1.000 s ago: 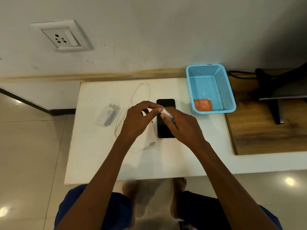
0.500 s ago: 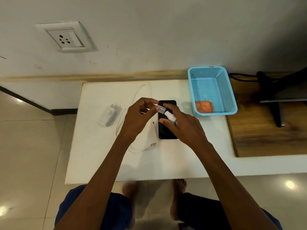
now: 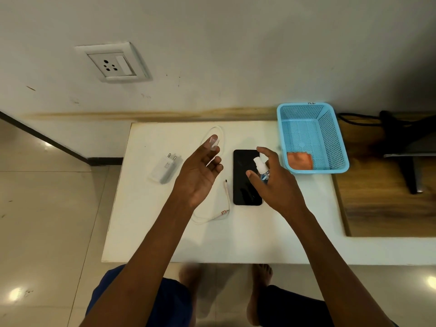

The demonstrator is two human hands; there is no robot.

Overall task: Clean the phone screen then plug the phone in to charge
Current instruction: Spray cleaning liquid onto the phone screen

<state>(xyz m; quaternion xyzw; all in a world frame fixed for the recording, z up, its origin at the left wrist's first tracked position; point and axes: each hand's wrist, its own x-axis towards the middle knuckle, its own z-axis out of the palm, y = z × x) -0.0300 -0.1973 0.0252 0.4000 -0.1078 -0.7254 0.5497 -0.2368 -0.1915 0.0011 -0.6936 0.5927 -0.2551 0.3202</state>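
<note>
Phone [image 3: 245, 178] flat on table (screen up), under right hand [image 3: 273, 182] — grip holding spray bottle [image 3: 260, 167]

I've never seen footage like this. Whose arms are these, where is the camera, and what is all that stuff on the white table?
No machine here: these are a person's own arms, filmed by a camera worn on the head, looking down. The right hand holds a small spray bottle over the black phone, which lies flat on the white table. The left hand holds the bottle's clear cap at its fingertips. Also on the table: a white charger plug, a white cable, and a blue basket with an orange cloth inside. A wall socket sits above.
</note>
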